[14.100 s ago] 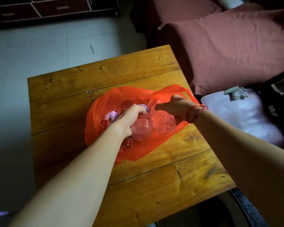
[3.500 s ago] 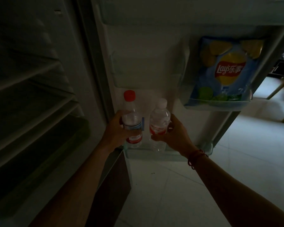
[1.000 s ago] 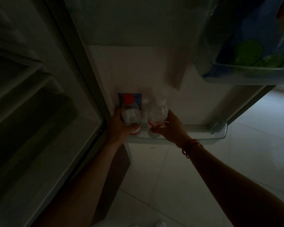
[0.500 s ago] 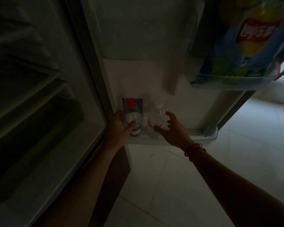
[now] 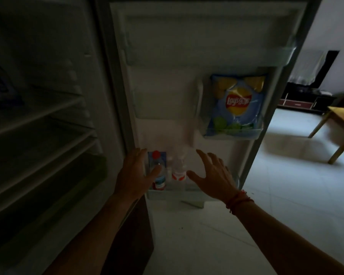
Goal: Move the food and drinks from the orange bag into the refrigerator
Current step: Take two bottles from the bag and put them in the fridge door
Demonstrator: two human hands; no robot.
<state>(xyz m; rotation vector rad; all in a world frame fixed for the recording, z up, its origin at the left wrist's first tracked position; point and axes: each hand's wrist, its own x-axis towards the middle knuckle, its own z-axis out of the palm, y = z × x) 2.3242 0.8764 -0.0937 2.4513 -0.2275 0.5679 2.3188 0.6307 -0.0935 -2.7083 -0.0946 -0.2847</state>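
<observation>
The refrigerator stands open, its door swung out in front of me. Two water bottles stand upright side by side in the bottom door shelf: a red-capped bottle on the left and a white-capped bottle with a red label on the right. My left hand is spread just left of the red-capped bottle, thumb in front of it. My right hand hovers with spread fingers to the right of the white-capped bottle, apart from it. A blue bag of crisps sits in a higher door bin.
The dark fridge interior with several wire shelves fills the left. A dark blue packet lies on an upper shelf. A wooden table stands at the far right on the pale tiled floor.
Both hands have let go of the bottles and drawn back with fingers spread. The bottles stay standing in the bottom door shelf. My view has lifted and pulled away.
</observation>
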